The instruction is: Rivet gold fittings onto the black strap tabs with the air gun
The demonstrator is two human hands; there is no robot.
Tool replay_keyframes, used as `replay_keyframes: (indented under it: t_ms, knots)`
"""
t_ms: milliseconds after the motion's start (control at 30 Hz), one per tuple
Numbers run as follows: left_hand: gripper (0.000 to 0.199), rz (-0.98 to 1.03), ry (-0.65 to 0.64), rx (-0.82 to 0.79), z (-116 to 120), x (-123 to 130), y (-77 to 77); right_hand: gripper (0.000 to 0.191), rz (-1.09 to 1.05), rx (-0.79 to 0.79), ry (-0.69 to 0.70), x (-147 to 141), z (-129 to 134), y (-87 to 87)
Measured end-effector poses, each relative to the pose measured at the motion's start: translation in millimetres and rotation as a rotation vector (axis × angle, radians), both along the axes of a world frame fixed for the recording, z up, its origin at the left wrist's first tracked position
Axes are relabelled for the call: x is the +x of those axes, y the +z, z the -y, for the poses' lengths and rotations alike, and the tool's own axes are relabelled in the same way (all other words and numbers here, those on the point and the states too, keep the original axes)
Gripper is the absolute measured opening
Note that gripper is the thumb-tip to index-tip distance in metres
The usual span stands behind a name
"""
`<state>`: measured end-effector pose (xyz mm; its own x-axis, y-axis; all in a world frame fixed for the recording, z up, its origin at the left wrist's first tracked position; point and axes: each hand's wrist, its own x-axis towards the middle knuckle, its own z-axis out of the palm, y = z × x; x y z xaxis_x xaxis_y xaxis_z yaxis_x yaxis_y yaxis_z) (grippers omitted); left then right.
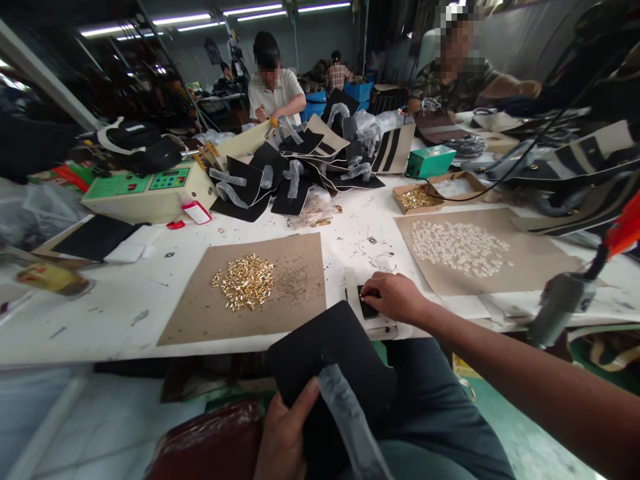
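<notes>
My left hand grips a black panel below the table's front edge, thumb on top. A strap wrapped in clear plastic runs down from the panel's middle. At the table's front edge, my right hand has its fingertips pinched together over a small black pad. A tiny gold-coloured glint shows at the fingertips, too small to name. Left of that hand, a pile of small gold metal pieces lies on a brown sheet. To its right, small whitish pieces are spread on another sheet.
Behind are heaped black panels, a control box, a green box and a carton of gold pieces. A grey tool with an orange part hangs at right. Two people sit across the table.
</notes>
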<state>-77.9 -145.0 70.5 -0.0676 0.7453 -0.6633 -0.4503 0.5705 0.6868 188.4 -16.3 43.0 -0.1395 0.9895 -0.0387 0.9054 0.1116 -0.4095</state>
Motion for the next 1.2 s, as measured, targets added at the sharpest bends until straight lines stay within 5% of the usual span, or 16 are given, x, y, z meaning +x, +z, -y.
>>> replay_keyframes:
  t_ms: [167, 300, 400, 500, 600, 733, 833, 900, 1000, 1100, 1200]
  knots:
    - [0.062, -0.092, -0.094, 0.117, -1, -7, 3.0, 0.023, -0.271, 0.107, -0.011, 5, 17, 12.5]
    - [0.057, -0.315, -0.189, 0.252, -2, -10, 9.5, 0.026, -0.585, 0.309, 0.040, -15, 61, 59.9]
    - [0.057, -0.464, -0.247, 0.328, -1, -4, 22.7, 0.041, -0.599, 0.227, 0.213, -44, 95, 92.8]
    - [0.053, -0.603, -0.311, 0.502, 7, 7, 35.7, 0.076, -0.543, 0.126, 0.291, -68, 115, 103.0]
    - [0.060, -0.695, -0.462, 0.786, 23, 18, 44.2, 0.100, -0.564, 0.093, 0.263, -78, 122, 102.2]
    - [0.091, -0.813, -0.573, 0.935, 34, 24, 49.2, 0.050, -0.828, -0.052, 0.184, -68, 121, 102.8]
    - [0.080, -0.799, -0.591, 0.912, 17, 17, 44.2, 0.046, -1.091, -0.364, 0.034, -43, 114, 94.7]
    - [0.070, -0.808, -0.497, 0.839, -3, 12, 33.2, 0.050, -1.232, -0.580, -0.070, -25, 111, 80.9]
    - [0.080, -0.605, -0.454, 0.651, -26, 14, 5.9, 0.054, -1.410, -0.773, -0.147, -3, 116, 50.9]
    - [0.077, -0.302, -0.567, 0.532, -33, 30, -21.1, 0.054, -1.416, -0.811, -0.162, 10, 128, 23.0]
    - [0.065, -0.383, -0.568, 0.536, -40, 50, -31.1, 0.053, -1.278, -0.735, -0.167, 18, 129, 13.9]
